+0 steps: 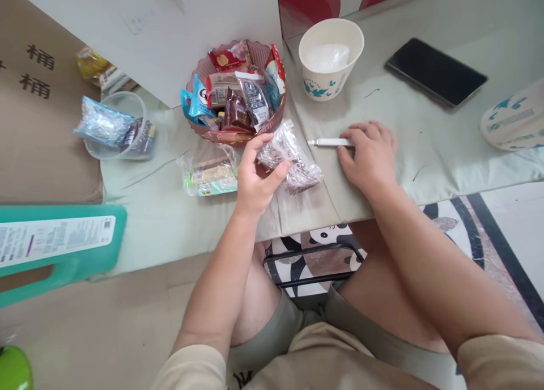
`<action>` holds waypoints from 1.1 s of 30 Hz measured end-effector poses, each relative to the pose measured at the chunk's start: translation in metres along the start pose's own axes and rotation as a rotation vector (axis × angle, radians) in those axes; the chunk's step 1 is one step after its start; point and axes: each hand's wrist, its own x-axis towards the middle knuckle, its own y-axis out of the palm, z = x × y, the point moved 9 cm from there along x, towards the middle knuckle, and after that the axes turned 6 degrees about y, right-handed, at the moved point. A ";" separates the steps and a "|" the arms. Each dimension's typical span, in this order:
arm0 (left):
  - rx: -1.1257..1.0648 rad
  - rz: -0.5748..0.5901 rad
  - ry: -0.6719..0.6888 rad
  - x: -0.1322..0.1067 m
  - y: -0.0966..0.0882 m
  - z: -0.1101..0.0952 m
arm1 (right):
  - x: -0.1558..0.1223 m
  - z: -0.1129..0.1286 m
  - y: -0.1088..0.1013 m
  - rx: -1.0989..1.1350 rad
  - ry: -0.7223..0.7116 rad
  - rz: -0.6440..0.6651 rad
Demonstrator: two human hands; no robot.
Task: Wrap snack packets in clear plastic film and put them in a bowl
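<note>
My left hand [256,180] has its thumb and fingers around the left side of a crinkled clear plastic packet [293,160], which lies on the cloth and shows something brown inside. My right hand [372,155] rests on the table, its curled fingers over the rear end of a slim white pen-like tool [331,142] with a narrow tip pointing left. Left of my left hand lies a wrapped snack bar [212,176] in clear and green film. Just behind the hands, a pink scalloped bowl [278,115] is full of small packaged snacks.
A paper cup [327,87] holding clear plastic stands behind my right hand. Further right are a black phone [436,72] and another patterned cup [516,121]. A clear tub [142,104] with packets, a cardboard box [46,140] and a green jug [114,237] are on the left.
</note>
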 end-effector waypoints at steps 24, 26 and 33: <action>0.179 -0.143 0.033 -0.007 -0.020 -0.016 | -0.053 0.073 0.048 0.968 0.254 0.646; 0.167 -0.182 0.056 -0.007 -0.024 -0.016 | -0.055 0.070 0.047 0.911 0.266 0.686; 0.100 -0.359 0.057 -0.008 -0.059 -0.005 | -0.057 0.058 0.041 0.730 0.245 0.855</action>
